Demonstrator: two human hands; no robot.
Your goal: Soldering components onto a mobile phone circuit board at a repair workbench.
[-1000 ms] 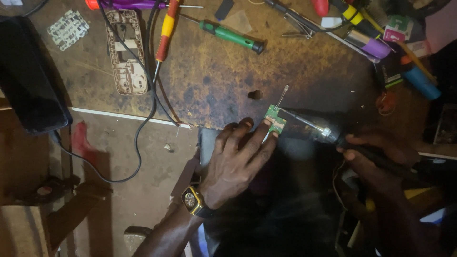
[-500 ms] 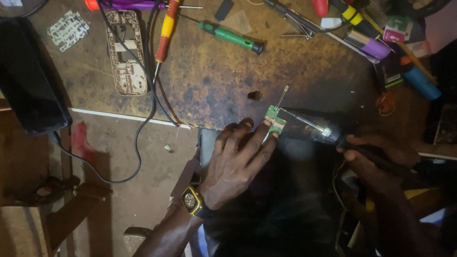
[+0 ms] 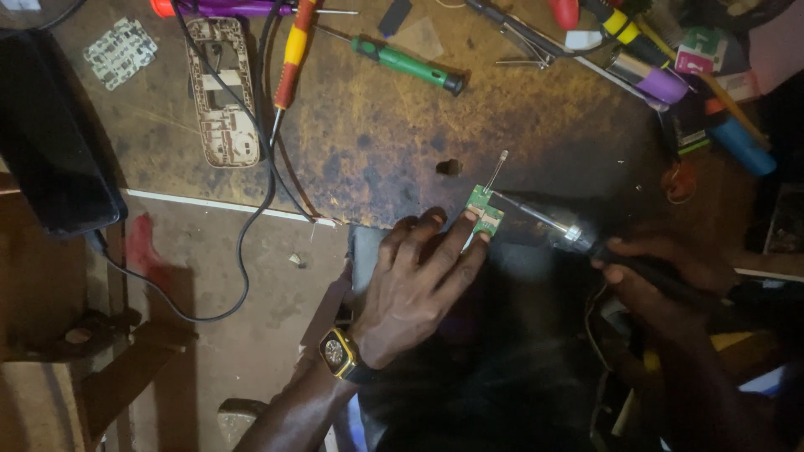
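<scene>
At the near edge of the stained brown tabletop, the left hand pins a small green circuit board flat under its extended fingertips. The right hand, its grip closed around a dark-handled soldering iron, sets the thin metal tip against the board.

Green-and-pink label top right; black-screened yellow wristwatch on left wrist.

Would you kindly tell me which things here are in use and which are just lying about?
In use: small green circuit board, under the left hand; soldering iron, in the right hand.
Lying about: green screwdriver; phone frame; black cable.
</scene>
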